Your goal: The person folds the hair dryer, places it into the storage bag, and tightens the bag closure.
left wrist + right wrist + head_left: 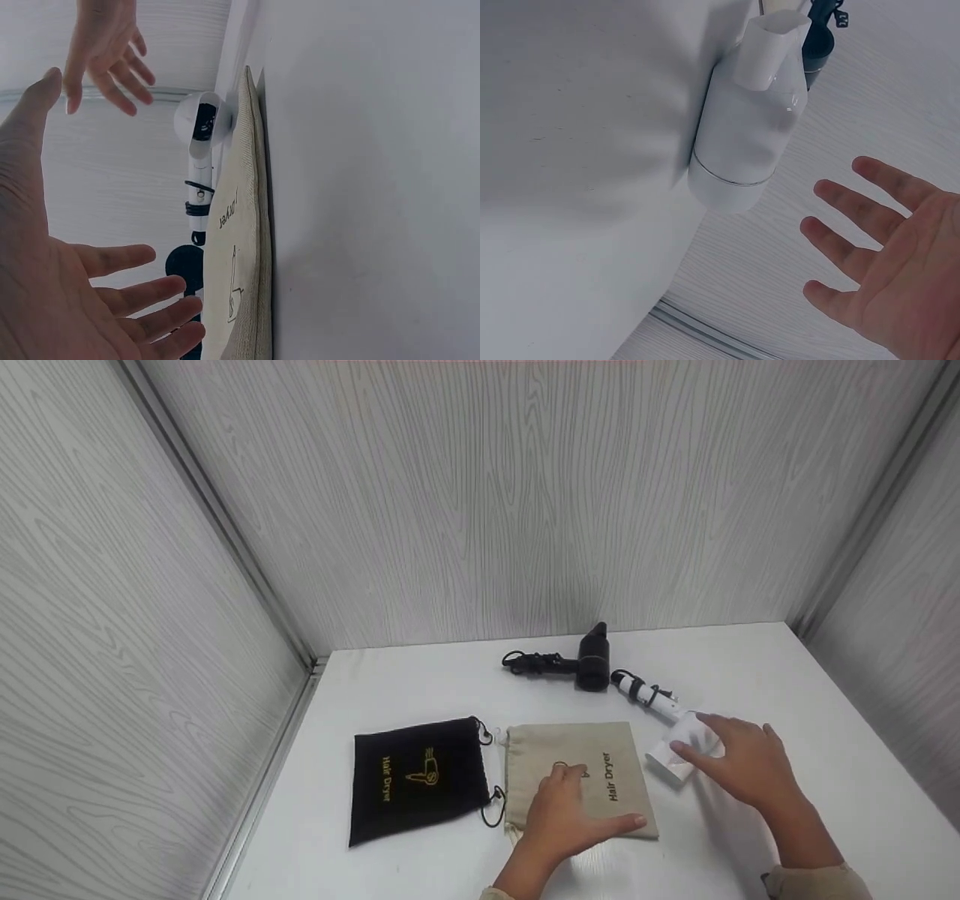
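A white hair dryer point(679, 746) lies on the right of the table, its cord bundled round the handle. My right hand point(742, 761) hovers beside its barrel with fingers spread; in the right wrist view a gap shows between those fingertips and the dryer's body point(739, 135). The left hand point(559, 817), thumb stretched out, is over a beige drawstring bag point(622, 742) printed "Hair Dryer". From the left wrist, that bag point(255, 225) lies flat, and the left palm point(45, 300) faces it with nothing held.
Left of the beige bag lies a black drawstring bag point(382, 795) with gold print. A black hair dryer point(592, 660) rests near the back wall point(480, 510). Side panels point(112, 660) flank the white table point(315, 780).
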{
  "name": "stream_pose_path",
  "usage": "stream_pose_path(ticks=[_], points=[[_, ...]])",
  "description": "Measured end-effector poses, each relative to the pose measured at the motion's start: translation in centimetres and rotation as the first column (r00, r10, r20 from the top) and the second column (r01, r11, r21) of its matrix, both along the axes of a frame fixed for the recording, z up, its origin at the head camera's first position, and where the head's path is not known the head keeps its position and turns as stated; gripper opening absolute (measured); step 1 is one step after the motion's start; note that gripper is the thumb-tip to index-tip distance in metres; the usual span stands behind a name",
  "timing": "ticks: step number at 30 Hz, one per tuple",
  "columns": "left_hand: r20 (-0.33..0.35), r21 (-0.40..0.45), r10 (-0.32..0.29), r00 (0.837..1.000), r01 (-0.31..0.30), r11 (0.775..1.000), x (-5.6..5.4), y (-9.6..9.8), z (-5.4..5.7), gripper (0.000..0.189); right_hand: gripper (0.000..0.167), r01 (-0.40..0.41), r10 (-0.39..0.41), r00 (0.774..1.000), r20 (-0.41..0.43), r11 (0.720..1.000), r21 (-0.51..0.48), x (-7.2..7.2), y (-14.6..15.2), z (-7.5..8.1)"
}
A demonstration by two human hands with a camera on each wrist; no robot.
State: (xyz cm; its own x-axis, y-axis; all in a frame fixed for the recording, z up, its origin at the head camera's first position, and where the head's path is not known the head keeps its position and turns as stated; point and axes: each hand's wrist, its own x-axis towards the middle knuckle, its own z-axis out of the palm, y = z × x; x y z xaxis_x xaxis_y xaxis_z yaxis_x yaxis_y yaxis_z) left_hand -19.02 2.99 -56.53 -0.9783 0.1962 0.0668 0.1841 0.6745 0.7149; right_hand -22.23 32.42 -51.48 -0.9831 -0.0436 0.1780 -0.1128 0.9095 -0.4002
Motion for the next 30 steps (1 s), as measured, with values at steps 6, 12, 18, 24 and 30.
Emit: stream_pose_path(ticks=[6,12,18,24,30], points=[[0.067,0.109,0.019,0.998,-0.027,0.994,-0.2,1.1,0.0,0.118,0.074,-0.014,0.014,1.0,-0.021,1.0,-0.027,-0.4,0.4,0.2],[0.102,0.151,0.015,0.995,-0.03,0.988,-0.1,1.7,-0.4,0.118,0.073,-0.009,0.009,1.0,0.001,0.998,-0.056,-0.7,0.2,-0.2],[0.132,0.166,-0.004,0.991,-0.019,0.986,0.1,2.3,-0.7,0.116,0.08,0.023,-0.018,0.997,0.073,0.997,-0.069,-1.0,-0.2,-1.0],[0.16,0.201,-0.028,0.987,-0.005,0.98,0.1,3.3,-0.7,0.113,0.082,0.048,-0.039,0.993,0.108,0.995,-0.084,-1.3,0.3,-0.8],[0.198,0.201,-0.025,0.98,-0.015,0.98,0.1,3.7,-0.9,0.105,0.082,0.049,-0.036,0.992,0.123,0.993,-0.105,-2.3,0.1,-1.1]])
